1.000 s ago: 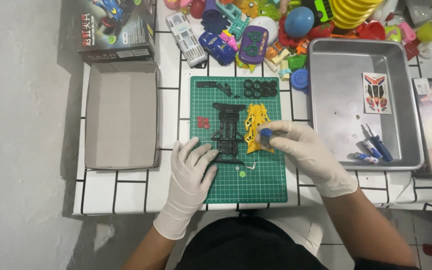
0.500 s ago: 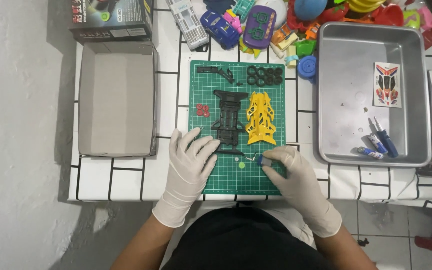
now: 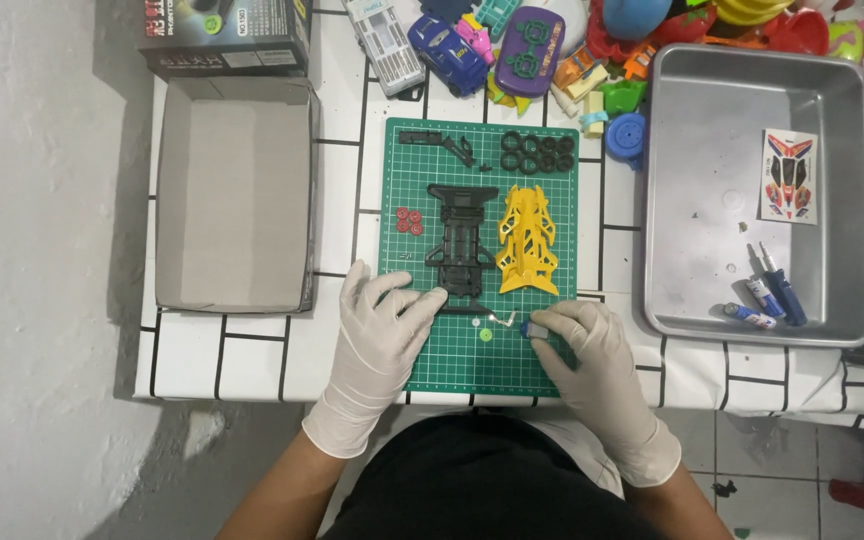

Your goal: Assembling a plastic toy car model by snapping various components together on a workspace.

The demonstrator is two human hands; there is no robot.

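Hands [image 3: 492,340] on green cutting mat [image 3: 422,375]

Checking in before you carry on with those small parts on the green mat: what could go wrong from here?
1. The right hand pinches a small blue part near the cutting mat's front edge; a slipped grip could drop it to the floor.
2. The left hand rests beside the black chassis and may nudge it into the red wheels.
3. The tiny green piece between the hands could be brushed away.
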